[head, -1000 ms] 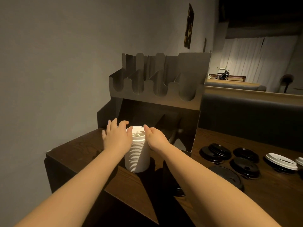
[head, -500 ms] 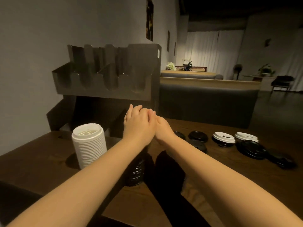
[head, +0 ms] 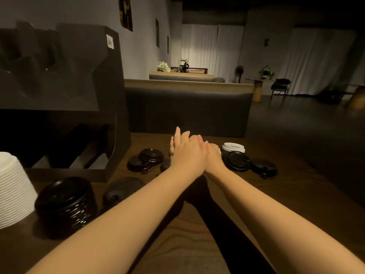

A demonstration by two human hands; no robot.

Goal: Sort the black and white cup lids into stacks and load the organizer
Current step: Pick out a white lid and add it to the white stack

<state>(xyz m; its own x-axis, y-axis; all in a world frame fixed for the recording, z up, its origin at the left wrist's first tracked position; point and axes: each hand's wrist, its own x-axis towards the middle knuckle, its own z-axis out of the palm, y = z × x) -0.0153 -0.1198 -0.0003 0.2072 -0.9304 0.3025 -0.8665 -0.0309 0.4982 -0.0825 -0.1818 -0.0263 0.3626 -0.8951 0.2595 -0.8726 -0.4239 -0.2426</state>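
lid stacks [head: 65, 202] left (before organizer [head: 110, 107]), loose lids [head: 237, 161] right

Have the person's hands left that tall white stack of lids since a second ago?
Yes. Both hands, left hand and right hand, went rightward from the white lid stack, past the organizer, to the loose lids.

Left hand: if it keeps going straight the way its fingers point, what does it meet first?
Probably nothing nearby: the left hand points up and away over the wooden table, toward the dark bench back. Depth is unclear.
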